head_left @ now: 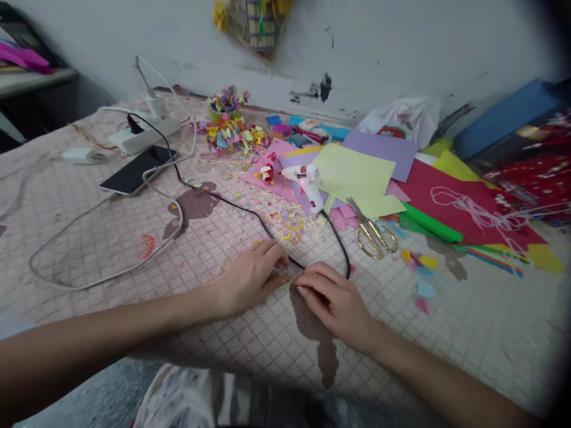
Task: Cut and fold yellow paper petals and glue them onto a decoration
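Observation:
My left hand [253, 274] is closed in a pinch low over the quilted table cover, near its front edge. Close beside it, my right hand [335, 302] is also pinched, its fingertips pointing toward the left ones. Something small and thin seems to lie between the two sets of fingertips, too blurred to name. A black cord [238, 206] runs just beyond the fingers to a white glue gun [307, 185] lying on paper. Gold-handled scissors [371, 230] lie beyond my right hand, blades partly apart. Tiny paper snippets [289, 224] are scattered in front of the glue gun.
Coloured paper sheets [357, 172] spread across the back right, with white string [477, 208] on top. Folded paper pieces [243, 137] pile up near a filled cup [223, 107]. At left are a phone [138, 170], its looping white cable [80, 285] and a power strip [147, 135].

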The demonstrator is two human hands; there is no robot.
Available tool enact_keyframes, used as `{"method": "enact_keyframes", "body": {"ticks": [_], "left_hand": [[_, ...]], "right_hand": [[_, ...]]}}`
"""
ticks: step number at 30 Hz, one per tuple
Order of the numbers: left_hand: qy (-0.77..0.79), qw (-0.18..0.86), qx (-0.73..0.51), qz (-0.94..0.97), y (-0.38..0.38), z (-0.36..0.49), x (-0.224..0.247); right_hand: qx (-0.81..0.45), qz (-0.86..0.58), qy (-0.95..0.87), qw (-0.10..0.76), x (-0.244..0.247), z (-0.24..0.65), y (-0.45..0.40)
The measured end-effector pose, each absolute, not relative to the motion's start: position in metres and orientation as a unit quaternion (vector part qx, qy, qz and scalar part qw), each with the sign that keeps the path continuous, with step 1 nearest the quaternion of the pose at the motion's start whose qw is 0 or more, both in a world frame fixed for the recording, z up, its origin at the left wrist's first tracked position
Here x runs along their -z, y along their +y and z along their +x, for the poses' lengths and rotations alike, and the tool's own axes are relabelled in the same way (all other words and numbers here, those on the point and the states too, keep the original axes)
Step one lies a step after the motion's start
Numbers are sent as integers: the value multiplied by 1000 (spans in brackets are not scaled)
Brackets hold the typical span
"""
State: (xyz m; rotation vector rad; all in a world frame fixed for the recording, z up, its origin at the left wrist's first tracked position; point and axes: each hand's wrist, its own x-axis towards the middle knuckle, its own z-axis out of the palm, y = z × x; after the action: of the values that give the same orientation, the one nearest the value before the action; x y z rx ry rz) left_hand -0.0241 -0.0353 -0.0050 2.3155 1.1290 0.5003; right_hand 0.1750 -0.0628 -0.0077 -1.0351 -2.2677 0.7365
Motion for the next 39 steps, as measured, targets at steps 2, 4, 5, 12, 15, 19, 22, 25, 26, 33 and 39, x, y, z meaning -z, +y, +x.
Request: {"method": "enact_keyframes", "body": {"ticks": [2,4,5,12,15,19,22,25,26,33,39], "left_hand": [[413,256,-197,851,-34,-25,7],[419,257,-209,846,-35,-26,8],[422,257,-214,843,-35,-26,9],[396,188,-219,872,-45,-22,8],[397,202,-226,866,-45,-23,9],[400,257,-246,845,-42,-26,8],[407,293,-263,824,-41,-27,7],[405,323,-265,813,-40,-29,4],[400,332,-261,814,-39,-30,2],[379,422,-237,789,-31,-42,-1],[371,497,-240,747,-29,-44,-3]], "right_hand": [[-283,-410,-826,265,7,172,-63],[-287,-431,-817,255,6,170,-62],[-287,-438,-815,248,5,168,-62],[-273,-427,-841,188,-7,164,-56],[-267,-407,-862,145,-16,163,-50],[-257,-405,-867,132,-21,159,-45],[-250,-428,-856,146,-18,156,-45],[-248,-452,-842,158,-13,154,-47],[-249,-457,-839,160,-11,154,-47],[-253,-468,-833,150,-9,151,-51],[-301,-453,-815,203,-10,154,-50]]}}
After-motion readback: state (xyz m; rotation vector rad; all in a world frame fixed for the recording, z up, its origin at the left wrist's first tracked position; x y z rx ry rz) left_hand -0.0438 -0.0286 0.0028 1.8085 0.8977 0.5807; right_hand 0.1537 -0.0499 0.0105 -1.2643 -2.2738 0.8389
